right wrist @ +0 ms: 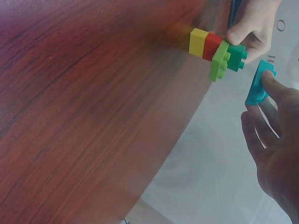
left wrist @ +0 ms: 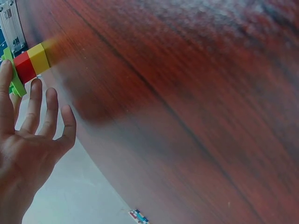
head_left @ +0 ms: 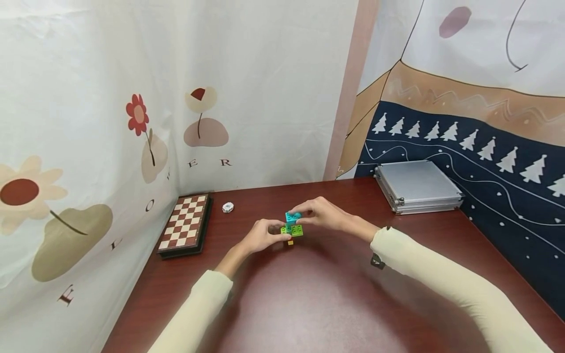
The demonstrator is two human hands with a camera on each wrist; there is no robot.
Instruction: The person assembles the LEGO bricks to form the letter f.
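Note:
My left hand pinches a small stack of toy building bricks between thumb and fingers, above the table. From the bottom, the stack has a yellow brick, a red brick, a wider light green brick and a dark green brick. Just above the stack, my right hand holds a turquoise brick by its ends. In the right wrist view a gap shows between the turquoise brick and the dark green one. The left wrist view shows the yellow and red bricks beyond my fingertips.
A checkered game board lies at the left of the reddish-brown table. Near it sits a small white round object. Stacked flat silver cases stand at the back right. Printed curtains border the table.

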